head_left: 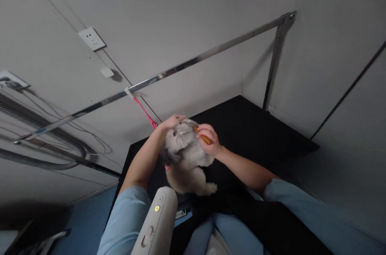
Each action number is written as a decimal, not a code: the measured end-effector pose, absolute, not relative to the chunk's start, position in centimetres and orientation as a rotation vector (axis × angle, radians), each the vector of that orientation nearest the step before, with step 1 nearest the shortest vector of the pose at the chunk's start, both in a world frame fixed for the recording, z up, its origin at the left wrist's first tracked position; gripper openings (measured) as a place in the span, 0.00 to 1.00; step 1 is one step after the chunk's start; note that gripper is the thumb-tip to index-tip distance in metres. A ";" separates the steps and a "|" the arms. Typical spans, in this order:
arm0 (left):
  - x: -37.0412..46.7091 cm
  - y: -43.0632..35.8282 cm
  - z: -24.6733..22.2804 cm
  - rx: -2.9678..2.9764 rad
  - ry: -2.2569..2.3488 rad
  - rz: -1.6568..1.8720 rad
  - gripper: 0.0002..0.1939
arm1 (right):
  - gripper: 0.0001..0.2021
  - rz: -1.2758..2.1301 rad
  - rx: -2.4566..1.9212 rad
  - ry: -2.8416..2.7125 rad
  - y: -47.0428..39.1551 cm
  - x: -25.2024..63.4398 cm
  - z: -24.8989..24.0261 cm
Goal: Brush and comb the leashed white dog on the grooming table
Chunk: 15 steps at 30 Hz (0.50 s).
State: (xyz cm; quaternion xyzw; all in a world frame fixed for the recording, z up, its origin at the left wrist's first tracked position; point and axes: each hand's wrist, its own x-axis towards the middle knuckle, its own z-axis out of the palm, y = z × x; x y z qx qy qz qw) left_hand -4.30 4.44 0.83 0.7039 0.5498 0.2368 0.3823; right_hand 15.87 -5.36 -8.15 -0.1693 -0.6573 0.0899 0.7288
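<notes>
A small grey and cream dog (188, 152) sits on the black grooming table (235, 122), its head tilted up. My left hand (175, 121) is closed around the far side of its head; the fingertips are partly hidden. Between the fingers of my right hand (210, 139) is a tool with an orange-brown wooden handle (205, 139), its tip against the dog's muzzle. The working end is too small to make out. From the metal bar (193, 61) a pink grooming loop (145, 112) runs down behind my left wrist, and a bit of pink shows at the dog's neck.
A white, rounded device with a glowing yellow button (159, 219) stands close in front of me. Grey ribbed hoses (45, 160) and cables lie along the wall at left, below a wall socket (92, 39). An upright post (274, 62) carries the bar at right.
</notes>
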 end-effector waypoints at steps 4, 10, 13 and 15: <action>-5.9 2.9 1.2 1.719 1.423 0.704 0.27 | 0.04 0.249 -0.301 -1.619 -5.2 15.0 -7.8; -6.4 1.5 2.0 1.651 1.353 0.813 0.28 | 0.08 0.256 -0.272 -1.542 -5.2 13.5 -7.9; -6.6 1.5 2.2 1.632 1.368 0.809 0.28 | 0.09 0.250 -0.190 -1.626 -5.4 13.5 -7.8; -6.9 1.5 2.1 1.678 1.347 0.807 0.28 | 0.08 0.237 -0.201 -1.650 -5.3 13.8 -7.2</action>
